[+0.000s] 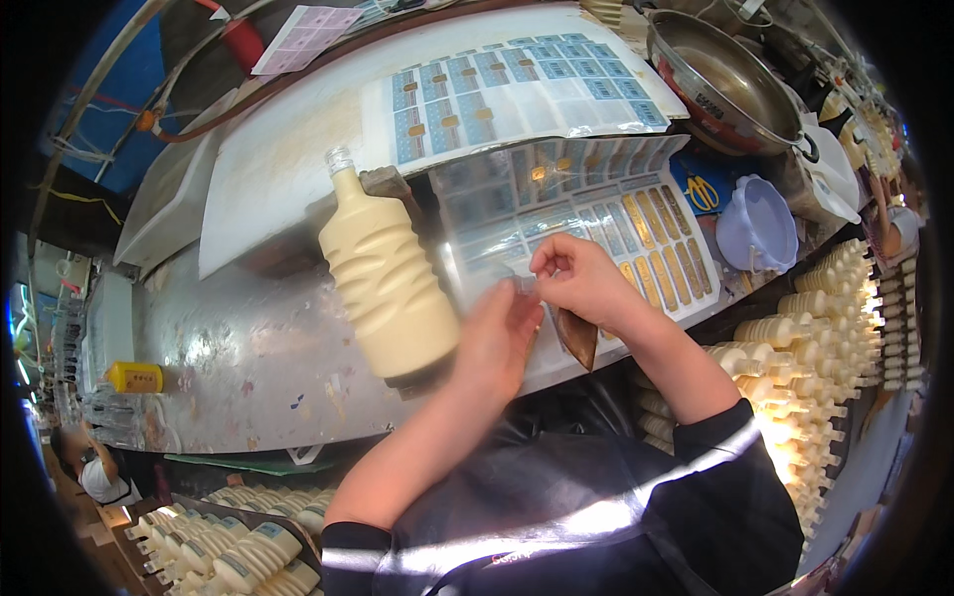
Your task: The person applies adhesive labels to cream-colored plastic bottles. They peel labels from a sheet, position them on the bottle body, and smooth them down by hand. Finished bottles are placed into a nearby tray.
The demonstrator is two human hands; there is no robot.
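Observation:
My left hand (pixel 500 338) and my right hand (pixel 584 281) meet over the sheets, fingers closed in a pinch. A small piece of clear film (pixel 522 285) is between their fingertips. Below my right hand hangs a brown, pointed, flat piece (pixel 576 341); whether that hand grips it I cannot tell. Under and beyond my hands lies a label sheet (pixel 651 214) with gold strips and blue patches. To the left, a cream bottle (pixel 386 266) with wavy ridges and a clear threaded neck lies on the metal table (pixel 238 338), its neck end against a dark block (pixel 386 184).
Blue label sheets (pixel 497 84) cover a white board at the back. A metal pan (pixel 730 84), a lilac bucket (pixel 758 226) and yellow-handled scissors (pixel 701 193) stand right. Many cream bottles (pixel 795 348) are stacked at right, more (pixel 234 551) lower left. A yellow container (pixel 134 376) lies left.

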